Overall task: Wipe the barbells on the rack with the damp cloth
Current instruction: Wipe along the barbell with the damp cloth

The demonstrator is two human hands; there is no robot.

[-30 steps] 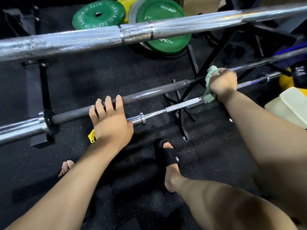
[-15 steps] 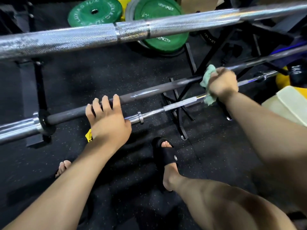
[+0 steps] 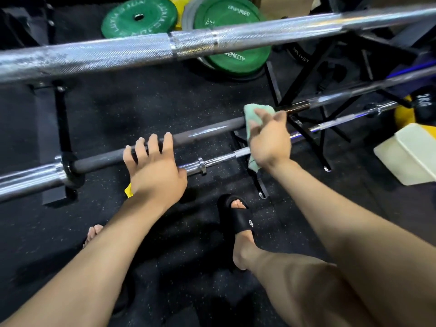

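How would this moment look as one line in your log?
left hand: rests on dark barbell | right hand: holds green cloth against it | stage: wiping

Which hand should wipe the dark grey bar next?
Right. The right hand already holds the pale green cloth against the dark grey barbell bar, while the left hand has its fingers draped over that bar, holding no cloth.

Wiping a barbell on the rack

Left hand (image 3: pixel 155 175) rests over the dark barbell (image 3: pixel 207 134); right hand (image 3: pixel 269 140) presses a green cloth (image 3: pixel 251 114) against it, above 2 green plates (image 3: pixel 139 20).
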